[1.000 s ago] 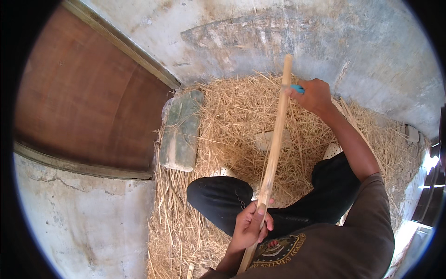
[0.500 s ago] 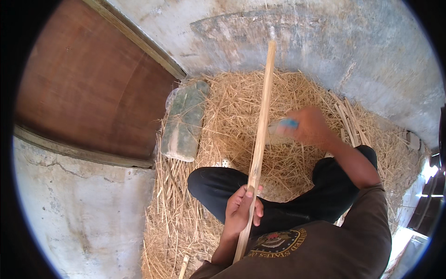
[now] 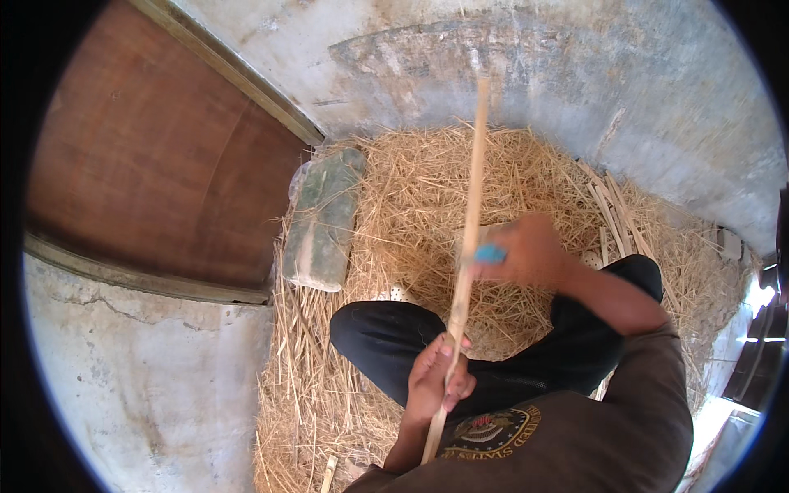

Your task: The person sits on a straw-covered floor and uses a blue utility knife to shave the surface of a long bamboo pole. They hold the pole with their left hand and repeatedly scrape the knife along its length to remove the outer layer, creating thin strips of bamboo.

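A long pale bamboo strip (image 3: 474, 189) rises from near my waist toward the wall, tilted slightly right at its far end. My left hand (image 3: 437, 376) is closed around its lower part, above my lap. My right hand (image 3: 532, 251), smeared by motion, is closed on a blue-handled knife (image 3: 491, 254). The knife is at the strip's middle, well above my left hand. Its blade is too blurred to make out clearly, so I cannot tell whether it cuts into the strip.
Straw-like shavings (image 3: 436, 172) cover the floor around my crossed legs. A grey-green stone-like block (image 3: 323, 218) lies to the left, beside a brown wooden panel (image 3: 164, 156). Several loose strips (image 3: 615, 214) lie at the right, near the stained wall (image 3: 567, 74).
My right hand has moved left and down, bringing the knife from beside the strip to it. My left hand still grips the strip and has shifted slightly right.
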A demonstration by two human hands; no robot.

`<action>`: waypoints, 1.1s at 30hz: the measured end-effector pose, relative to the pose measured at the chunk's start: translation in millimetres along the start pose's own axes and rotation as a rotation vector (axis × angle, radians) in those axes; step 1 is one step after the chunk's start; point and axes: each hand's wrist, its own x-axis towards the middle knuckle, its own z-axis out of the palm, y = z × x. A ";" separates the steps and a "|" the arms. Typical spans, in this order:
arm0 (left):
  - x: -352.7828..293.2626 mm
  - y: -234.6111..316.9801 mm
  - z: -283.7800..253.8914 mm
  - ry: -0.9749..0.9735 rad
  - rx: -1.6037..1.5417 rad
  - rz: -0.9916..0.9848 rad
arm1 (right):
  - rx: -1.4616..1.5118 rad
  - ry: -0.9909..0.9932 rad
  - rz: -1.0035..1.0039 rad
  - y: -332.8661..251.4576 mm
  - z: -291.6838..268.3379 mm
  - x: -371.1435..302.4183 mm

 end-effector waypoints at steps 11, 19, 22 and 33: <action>18.3 -17.0 -14.5 -0.218 -0.696 -0.074 | 0.114 -0.132 -0.122 -34.2 5.5 -18.7; 18.4 -18.1 -15.4 -0.234 -0.681 -0.082 | 0.106 -0.178 -0.111 -35.4 -0.1 -21.7; 16.2 -17.9 -15.5 -0.216 -0.638 -0.082 | 0.109 -0.192 -0.109 -36.5 -1.7 -21.9; 5.5 -9.2 -13.8 -0.128 -0.379 -0.089 | -0.038 0.082 -0.073 9.2 3.8 0.2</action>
